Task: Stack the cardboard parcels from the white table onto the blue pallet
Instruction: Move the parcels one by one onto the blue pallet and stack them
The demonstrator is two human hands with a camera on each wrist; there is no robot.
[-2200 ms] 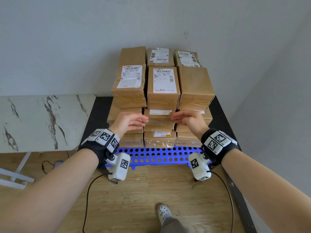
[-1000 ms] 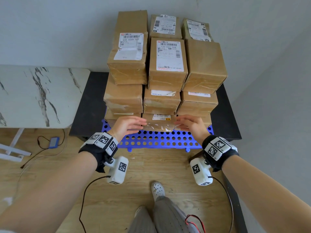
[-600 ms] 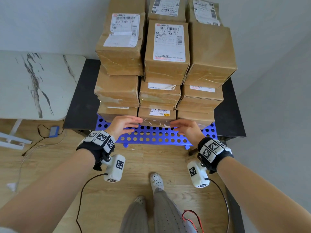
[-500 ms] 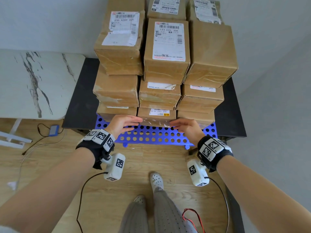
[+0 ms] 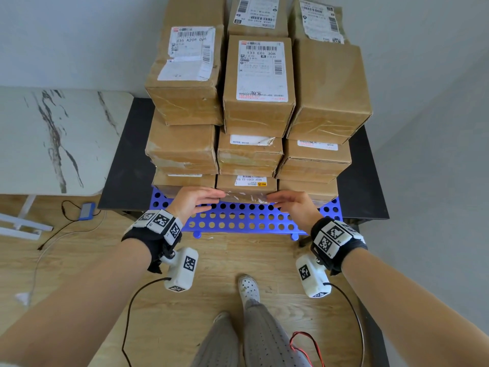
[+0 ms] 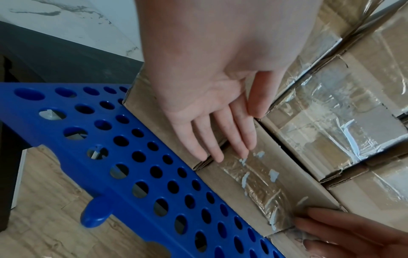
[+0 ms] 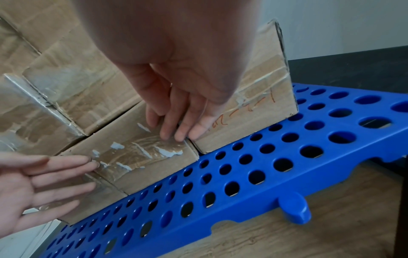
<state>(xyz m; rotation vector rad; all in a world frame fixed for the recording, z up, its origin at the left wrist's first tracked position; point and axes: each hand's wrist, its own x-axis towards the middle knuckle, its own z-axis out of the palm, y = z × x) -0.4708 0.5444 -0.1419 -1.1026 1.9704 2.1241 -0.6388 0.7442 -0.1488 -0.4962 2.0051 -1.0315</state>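
Observation:
Brown cardboard parcels (image 5: 258, 102) stand stacked three tiers high on the blue perforated pallet (image 5: 238, 221). My left hand (image 5: 197, 201) lies flat with straight fingers on the taped front face of the bottom middle parcel (image 5: 246, 190), at its left corner. My right hand (image 5: 293, 205) touches the same parcel's right corner with nearly straight fingers. In the left wrist view the left hand (image 6: 209, 122) spans the seam between this parcel (image 6: 253, 183) and its left neighbour. In the right wrist view the right hand (image 7: 176, 104) meets the parcel (image 7: 137, 162) beside the right-hand box. Neither hand holds anything.
The white marble-patterned table (image 5: 53, 139) stands at the left with no parcels on its visible top. A black low table (image 5: 124, 165) carries the pallet. Cables and a small blue device (image 5: 86, 211) lie on the wooden floor. My leg and shoe (image 5: 248, 287) are below; grey walls close the right.
Both hands have dropped from the middle tier to the bottom middle parcel, and my head has come closer to the stack. Over the last half second the hands have barely moved.

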